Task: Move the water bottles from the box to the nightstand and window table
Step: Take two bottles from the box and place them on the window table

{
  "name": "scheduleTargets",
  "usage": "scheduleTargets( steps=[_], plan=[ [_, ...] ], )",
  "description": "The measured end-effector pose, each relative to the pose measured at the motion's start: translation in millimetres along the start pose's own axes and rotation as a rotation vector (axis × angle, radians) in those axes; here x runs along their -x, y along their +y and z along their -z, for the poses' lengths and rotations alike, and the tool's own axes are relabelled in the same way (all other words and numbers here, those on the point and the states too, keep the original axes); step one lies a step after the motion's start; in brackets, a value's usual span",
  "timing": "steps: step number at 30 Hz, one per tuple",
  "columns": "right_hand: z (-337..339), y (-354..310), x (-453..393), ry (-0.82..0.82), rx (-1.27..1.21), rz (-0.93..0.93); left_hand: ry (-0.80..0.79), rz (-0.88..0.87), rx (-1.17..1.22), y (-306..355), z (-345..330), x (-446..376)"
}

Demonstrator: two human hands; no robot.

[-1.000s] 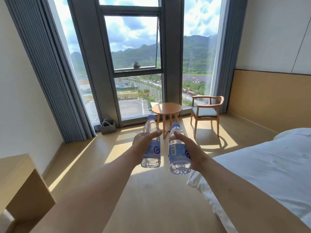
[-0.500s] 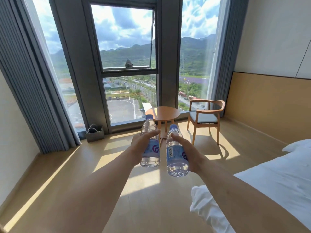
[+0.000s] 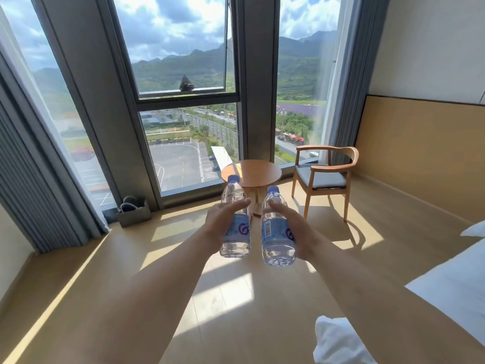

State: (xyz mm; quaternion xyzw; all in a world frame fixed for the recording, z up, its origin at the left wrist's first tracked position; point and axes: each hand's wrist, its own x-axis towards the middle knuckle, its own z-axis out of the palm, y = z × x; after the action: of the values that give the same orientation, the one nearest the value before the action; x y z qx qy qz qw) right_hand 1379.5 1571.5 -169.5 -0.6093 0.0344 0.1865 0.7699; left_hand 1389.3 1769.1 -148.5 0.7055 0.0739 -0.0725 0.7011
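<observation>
Two bottles in transit: left hand (image 3: 221,224) grips left bottle (image 3: 235,227); right hand (image 3: 294,232) grips right bottle (image 3: 275,232).
Desk (image 3: 259,172): bare, none delivered.
Remaining: placement.

— What does the person wear on the arms?
— Nothing shows: both forearms are bare up to the frame's lower edge.
— And the hands?
— The left hand (image 3: 221,223) and right hand (image 3: 294,228) are bare too, ungloved.
</observation>
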Motion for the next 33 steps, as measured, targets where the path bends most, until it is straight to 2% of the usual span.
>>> scheduleTargets(
  steps=[7, 17, 26, 33],
  plan=[
    [29.2, -36.2, -138.7, -0.016, 0.018, 0.029, 0.008, -0.049, -0.005, 21.5, -4.2, -137.6],
    [76.4, -131.2, -337.1, 0.001, -0.027, -0.010, 0.062, -0.037, -0.049, 92.6, -27.1, -339.8],
    [106.3, -156.1, -478.5, -0.028, -0.071, -0.029, 0.038, -0.012, -0.037, 106.2, -31.3, -492.8],
    [125.0, -188.9, -616.0, 0.014, -0.091, -0.020, 0.020, -0.025, -0.040, 117.9, -18.8, -648.8]
  ],
)
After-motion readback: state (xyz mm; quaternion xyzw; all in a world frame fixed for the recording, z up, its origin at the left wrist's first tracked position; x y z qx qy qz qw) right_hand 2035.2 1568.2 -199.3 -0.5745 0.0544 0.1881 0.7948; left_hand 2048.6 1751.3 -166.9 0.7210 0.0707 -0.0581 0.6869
